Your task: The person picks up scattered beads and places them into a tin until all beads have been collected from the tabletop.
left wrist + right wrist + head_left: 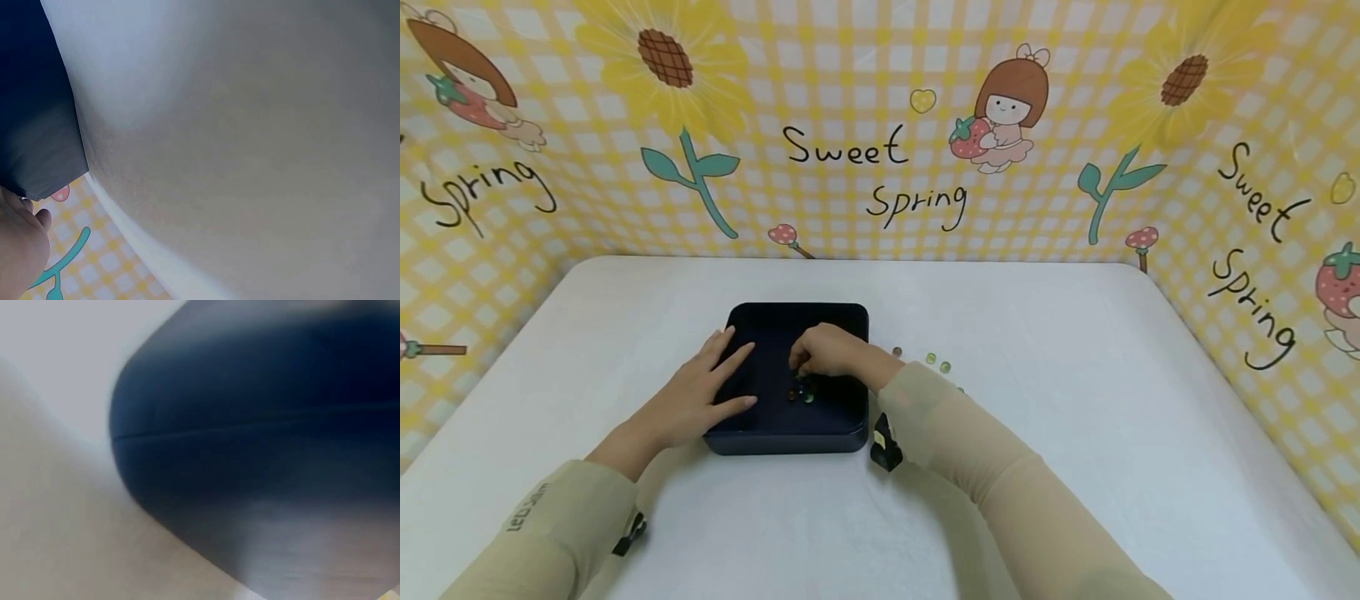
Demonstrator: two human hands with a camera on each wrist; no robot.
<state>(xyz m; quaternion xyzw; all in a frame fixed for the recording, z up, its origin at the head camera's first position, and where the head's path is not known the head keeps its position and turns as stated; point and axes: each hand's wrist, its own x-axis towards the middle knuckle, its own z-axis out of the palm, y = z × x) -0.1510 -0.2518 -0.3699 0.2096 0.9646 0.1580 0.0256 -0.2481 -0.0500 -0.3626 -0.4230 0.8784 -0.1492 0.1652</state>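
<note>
A dark navy tray [797,443] with raised sides stands on the white table. My left hand [688,400] lies over its left rim with fingers spread, the fingertips reaching inside. In the left wrist view, part of the left hand [22,250] shows beside the tray's wall [44,144]. My right hand [826,350] reaches over the right rim into the tray, fingers bent downward. Several glass marbles [808,397] lie just below its fingertips; I cannot tell whether a marble is between them. The right wrist view is blurred and mostly filled by the tray [237,462].
To the right of the tray, a brownish marble [897,352] and yellow-green marbles [945,367] lie loose on the table [1060,400]. Another marble sits partly hidden behind the right sleeve [955,433]. A yellow checked cloth [850,83] with printed flowers stands around the table's back and sides.
</note>
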